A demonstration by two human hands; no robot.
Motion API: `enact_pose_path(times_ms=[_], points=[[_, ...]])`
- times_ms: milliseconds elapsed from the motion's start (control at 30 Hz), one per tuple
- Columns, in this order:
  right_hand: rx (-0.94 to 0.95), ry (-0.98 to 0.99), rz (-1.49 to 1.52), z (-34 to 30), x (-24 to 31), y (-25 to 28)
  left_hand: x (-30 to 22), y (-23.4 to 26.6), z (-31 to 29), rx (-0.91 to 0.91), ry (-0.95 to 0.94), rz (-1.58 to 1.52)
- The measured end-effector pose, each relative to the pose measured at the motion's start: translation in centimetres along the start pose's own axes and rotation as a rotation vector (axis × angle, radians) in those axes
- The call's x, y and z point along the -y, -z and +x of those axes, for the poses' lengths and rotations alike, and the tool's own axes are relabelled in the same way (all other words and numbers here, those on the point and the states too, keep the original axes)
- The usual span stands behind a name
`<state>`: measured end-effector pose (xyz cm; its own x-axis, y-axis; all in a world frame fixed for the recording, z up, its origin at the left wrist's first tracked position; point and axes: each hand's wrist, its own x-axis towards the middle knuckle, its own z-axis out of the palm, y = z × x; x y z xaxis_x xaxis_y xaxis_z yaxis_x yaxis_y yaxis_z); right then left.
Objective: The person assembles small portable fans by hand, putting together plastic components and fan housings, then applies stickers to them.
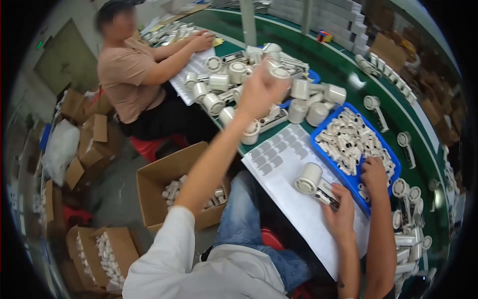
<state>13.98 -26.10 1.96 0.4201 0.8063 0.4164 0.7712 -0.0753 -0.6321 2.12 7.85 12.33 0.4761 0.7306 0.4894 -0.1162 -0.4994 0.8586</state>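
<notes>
My left hand (261, 92), smeared by motion, is stretched out over a pile of white devices with drum-shaped heads and handles (236, 72). One of these heads (280, 73) shows right at its fingers; whether they grip it I cannot tell. My right hand (341, 212) is closed around the handle of a similar device (309, 178), whose head points away to the left above a white sheet (298, 214) with grey shapes. Beside it, another person's hand (374, 174) reaches into a blue tray (318, 149) of small white parts (348, 137).
An open cardboard box (149, 192) with white parts stands at my left below the table. A co-worker (127, 79) sits at the far left. More devices lie along the green surface (366, 142) and heap up at the right (411, 239). Other cartons (94, 137) stand on the floor.
</notes>
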Motion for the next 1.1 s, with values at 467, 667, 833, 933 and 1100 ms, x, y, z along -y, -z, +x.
enact_pose_path(times_ms=[467,667,833,933,1100], points=[[0.195,0.057,-0.041,1.7,1.3,1.6,-5.3,-2.5,-2.2,0.624,-0.195,0.513],[0.165,0.084,0.018,1.6,0.8,1.8,-4.2,-7.4,-10.6,1.021,-0.419,0.572],[0.161,0.096,0.075,1.3,0.0,1.5,-3.2,-8.4,-12.8,0.999,-0.280,0.592],[0.168,0.071,0.073,1.2,0.2,2.3,-3.7,-9.0,-12.9,0.993,-0.265,0.564],[0.124,0.040,0.092,1.3,-0.2,1.6,-3.6,-9.4,-12.4,0.999,-0.241,0.554]])
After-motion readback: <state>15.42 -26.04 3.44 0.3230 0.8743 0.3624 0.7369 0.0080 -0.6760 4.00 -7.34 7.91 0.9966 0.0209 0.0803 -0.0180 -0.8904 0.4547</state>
